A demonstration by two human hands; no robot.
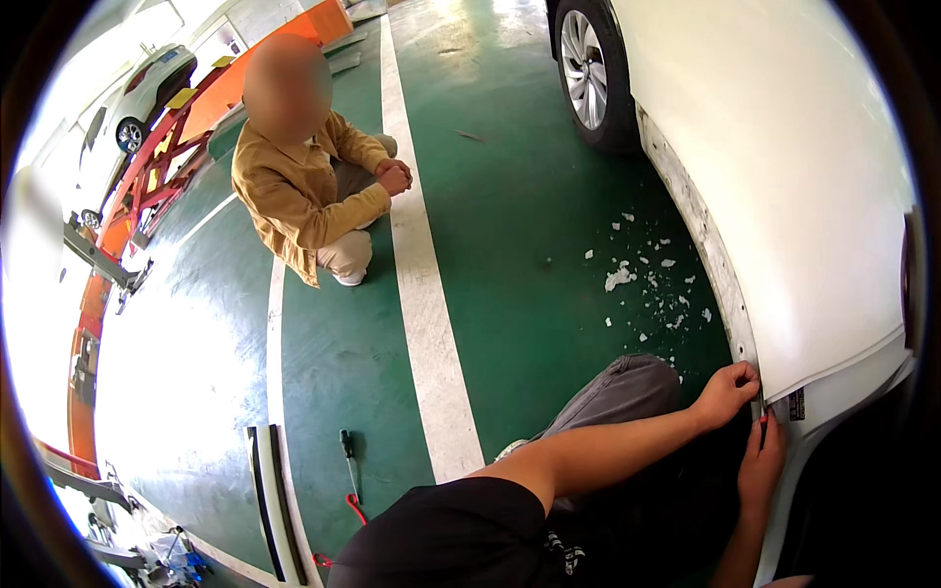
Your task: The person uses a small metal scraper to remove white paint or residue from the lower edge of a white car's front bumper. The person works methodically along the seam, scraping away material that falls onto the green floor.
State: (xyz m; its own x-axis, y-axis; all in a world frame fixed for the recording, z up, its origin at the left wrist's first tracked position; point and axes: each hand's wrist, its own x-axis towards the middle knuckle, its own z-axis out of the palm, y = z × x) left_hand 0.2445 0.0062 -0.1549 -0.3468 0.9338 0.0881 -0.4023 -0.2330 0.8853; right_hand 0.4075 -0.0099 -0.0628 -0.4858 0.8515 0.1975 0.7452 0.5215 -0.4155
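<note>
A white car (774, 176) stands on the right, with a grimy, marked strip (694, 216) running along its lower edge. My left hand (727, 394) is at the near end of this strip, below the corner of the white panel. Its fingers are curled together, and what they pinch, if anything, is hidden. Just beneath it, my right hand (764, 461) reaches up along the car's edge, fingers together around a thin dark piece with a small red spot. I cannot make out what that piece is. White flakes (619, 277) lie scattered on the green floor beside the strip.
A person in a tan jacket (294, 201) squats at the left. Nearer lie a long trim strip (275, 505), a screwdriver (348, 453) and a red-handled tool (356, 508). The car's wheel (591, 73) stands beyond the flakes. A red lift (157, 162) carries another car far left.
</note>
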